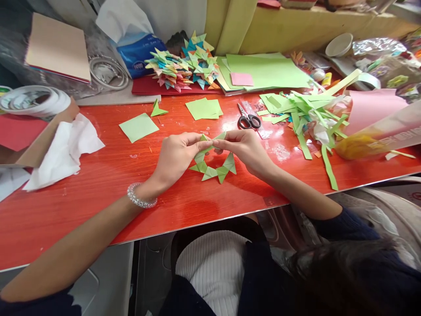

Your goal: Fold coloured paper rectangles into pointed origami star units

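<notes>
Our left hand [175, 154] and right hand [246, 150] pinch the green paper ring [209, 174], which sits between them. It looks light and easily creased, best pinched where it overlaps thickest.

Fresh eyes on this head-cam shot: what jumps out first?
First, the glossy red tabletop, with the left hand and right hand pinching the far side of a pointed green paper ring at mid-view. Next, the spiky multicoloured paper clusters at the back, right of the blue tissue pack. Then the messy heap of green paper strips, right of the scissors.
</notes>
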A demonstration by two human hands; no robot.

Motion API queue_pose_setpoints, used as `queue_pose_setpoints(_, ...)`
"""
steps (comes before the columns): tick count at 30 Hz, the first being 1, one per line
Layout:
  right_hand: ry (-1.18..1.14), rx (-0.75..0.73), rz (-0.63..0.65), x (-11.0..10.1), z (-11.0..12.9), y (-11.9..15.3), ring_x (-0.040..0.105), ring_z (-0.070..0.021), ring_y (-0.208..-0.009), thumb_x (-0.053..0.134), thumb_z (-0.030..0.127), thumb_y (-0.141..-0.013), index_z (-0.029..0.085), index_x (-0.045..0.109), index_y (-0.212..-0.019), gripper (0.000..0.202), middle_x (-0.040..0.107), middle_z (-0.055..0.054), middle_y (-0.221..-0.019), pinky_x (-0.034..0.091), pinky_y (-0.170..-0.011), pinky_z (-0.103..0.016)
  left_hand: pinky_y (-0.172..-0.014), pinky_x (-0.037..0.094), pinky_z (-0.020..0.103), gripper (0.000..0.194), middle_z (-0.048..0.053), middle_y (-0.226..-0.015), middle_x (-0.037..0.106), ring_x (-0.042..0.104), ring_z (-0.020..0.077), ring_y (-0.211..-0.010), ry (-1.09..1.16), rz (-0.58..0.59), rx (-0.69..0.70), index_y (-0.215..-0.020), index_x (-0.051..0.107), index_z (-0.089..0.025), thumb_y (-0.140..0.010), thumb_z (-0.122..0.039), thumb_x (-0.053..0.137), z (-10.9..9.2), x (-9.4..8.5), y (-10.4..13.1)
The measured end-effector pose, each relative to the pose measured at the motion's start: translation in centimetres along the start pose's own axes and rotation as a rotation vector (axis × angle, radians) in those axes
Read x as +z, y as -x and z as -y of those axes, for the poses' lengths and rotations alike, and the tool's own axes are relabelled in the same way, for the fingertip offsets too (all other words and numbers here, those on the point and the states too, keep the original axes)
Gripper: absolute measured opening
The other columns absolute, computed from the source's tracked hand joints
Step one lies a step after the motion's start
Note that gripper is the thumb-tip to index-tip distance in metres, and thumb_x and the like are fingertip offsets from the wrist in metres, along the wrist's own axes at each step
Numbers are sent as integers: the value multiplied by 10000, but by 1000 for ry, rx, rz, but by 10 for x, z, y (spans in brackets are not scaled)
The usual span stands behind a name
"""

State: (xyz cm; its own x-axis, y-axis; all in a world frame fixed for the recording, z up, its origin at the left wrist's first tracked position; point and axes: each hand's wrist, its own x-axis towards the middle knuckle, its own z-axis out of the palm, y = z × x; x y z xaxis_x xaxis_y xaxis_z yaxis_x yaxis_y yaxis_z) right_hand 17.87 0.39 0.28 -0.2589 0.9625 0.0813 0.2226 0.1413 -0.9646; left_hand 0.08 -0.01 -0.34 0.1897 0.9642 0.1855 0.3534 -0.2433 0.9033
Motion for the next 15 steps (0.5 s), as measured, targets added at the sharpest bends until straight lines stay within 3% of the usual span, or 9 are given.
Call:
queue_pose_setpoints(11, -34, 18, 29, 1, -1, -1, 576, -111, -646, 670, 467, -787, 143, 674, -683, 340, 672, -30, -687, 423, -599, -251, -566, 356, 262, 266, -11, -638, 598, 489, 109, -591, 34, 12, -10, -724, 707, -194, -784, -448, 659, 3, 1, 0)
queue_pose_setpoints(15, 112, -34, 19, 2, -9, -3, 534, -98, -606, 636, 463, -823, 136, 674, -691, 355, 641, -18, -646, 374, -559, -249, -534, 352, 260, 297, 4, -651, 615, 506, 112, -582, 90, 79, -50, -718, 693, -182, -784, -469, 650, 9, 2, -4)
